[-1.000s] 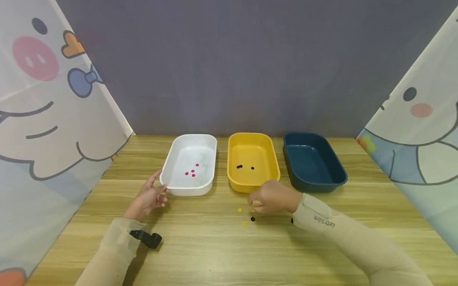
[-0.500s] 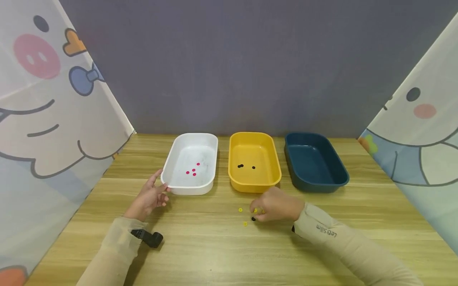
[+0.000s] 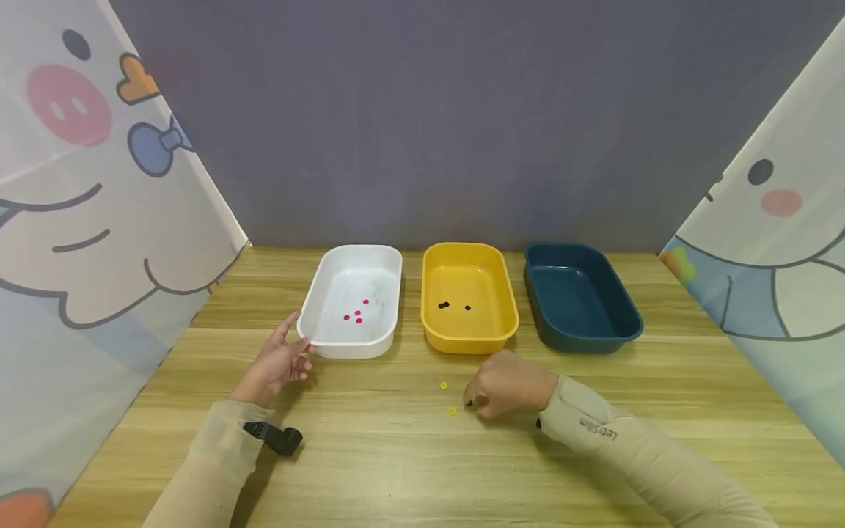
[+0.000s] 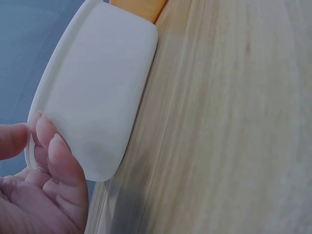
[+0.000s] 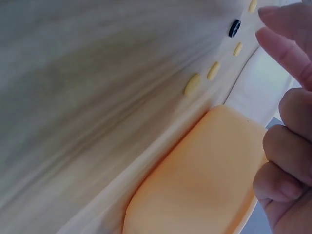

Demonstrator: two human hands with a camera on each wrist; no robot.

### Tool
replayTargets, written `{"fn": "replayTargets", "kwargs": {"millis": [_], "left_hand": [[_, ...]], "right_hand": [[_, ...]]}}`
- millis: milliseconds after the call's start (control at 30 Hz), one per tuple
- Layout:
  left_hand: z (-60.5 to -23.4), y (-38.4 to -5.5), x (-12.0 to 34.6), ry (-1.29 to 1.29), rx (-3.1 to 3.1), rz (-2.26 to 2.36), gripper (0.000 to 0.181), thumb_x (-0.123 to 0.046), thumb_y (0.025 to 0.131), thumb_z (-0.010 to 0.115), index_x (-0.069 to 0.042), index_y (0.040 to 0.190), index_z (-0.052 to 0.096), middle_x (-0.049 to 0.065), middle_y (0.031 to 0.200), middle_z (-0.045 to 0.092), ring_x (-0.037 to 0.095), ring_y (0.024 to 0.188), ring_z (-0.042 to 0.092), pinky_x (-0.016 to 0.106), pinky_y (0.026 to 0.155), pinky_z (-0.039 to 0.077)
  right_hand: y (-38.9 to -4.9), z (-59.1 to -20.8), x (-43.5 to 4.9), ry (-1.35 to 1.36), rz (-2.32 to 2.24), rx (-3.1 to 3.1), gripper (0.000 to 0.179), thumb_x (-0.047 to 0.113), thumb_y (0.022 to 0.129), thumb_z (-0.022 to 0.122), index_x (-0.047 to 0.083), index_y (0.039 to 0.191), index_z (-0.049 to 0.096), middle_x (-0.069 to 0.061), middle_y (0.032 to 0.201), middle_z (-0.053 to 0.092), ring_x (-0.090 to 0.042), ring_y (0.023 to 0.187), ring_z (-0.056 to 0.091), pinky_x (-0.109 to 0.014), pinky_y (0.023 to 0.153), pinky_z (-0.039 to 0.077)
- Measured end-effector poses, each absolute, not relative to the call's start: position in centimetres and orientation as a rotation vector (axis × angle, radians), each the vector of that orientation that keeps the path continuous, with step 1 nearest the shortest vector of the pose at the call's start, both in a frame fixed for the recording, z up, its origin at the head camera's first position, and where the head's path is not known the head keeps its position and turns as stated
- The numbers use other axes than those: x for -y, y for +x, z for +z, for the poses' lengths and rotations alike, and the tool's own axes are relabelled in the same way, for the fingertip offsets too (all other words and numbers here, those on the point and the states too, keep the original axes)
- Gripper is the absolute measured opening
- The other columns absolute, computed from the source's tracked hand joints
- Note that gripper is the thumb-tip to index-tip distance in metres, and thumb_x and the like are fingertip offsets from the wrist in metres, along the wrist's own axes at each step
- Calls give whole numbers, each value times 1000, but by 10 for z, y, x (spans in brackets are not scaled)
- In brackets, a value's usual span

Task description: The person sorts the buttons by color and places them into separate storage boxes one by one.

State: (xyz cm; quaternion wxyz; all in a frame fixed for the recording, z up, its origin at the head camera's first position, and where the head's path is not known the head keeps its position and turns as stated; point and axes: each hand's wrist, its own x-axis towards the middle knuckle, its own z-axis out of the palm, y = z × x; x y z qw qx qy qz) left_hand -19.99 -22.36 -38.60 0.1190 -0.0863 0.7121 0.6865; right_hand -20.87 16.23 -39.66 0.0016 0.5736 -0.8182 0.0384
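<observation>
My left hand (image 3: 273, 367) holds the near left corner of a white tray (image 3: 353, 350), thumb and fingers at its rim. Several pink-red buttons (image 3: 358, 313) lie inside. My right hand (image 3: 508, 383) is low over the table before the yellow tray (image 3: 469, 345). In the right wrist view its thumb and index finger point at a black button (image 5: 234, 28), a small gap between the two tips and the other fingers curled. Several yellow buttons (image 5: 192, 84) lie around the black one; the hand hides some in the head view. Black buttons (image 3: 468, 308) lie in the yellow tray.
A dark blue tray (image 3: 584, 342) stands right of the yellow one, with nothing seen inside. The wooden table (image 3: 396, 469) meets a grey wall (image 3: 422, 125) just behind the trays. Printed cloth panels (image 3: 99, 220) flank both sides.
My right hand has shifted slightly right and toward the near edge, its fingertips now at the black button. My left hand stays at the white tray.
</observation>
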Motion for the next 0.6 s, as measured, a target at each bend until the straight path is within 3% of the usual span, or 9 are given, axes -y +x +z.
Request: {"fn": "replayTargets", "kwargs": {"millis": [133,600], "left_hand": [[-386,-200,224,-244,-2087,2001,65,-7,103,35,-21,155,-2,-2,79,54,6,54,52,20,51,46],[-384,-204,227,-257,-2088,1973,67,-7,103,37,-23,155,-2,-2,78,55,6,53,53,21,51,47]], "right_hand": [[-211,-399,-161,1807,112,2513,17,11,72,72,21,86,77,12,82,72,6,55,50,-7,49,37],[-214,-395,-157,1844,-13,2552,16,16,76,73,21,91,78,10,82,72,5,55,50,-10,49,39]]}}
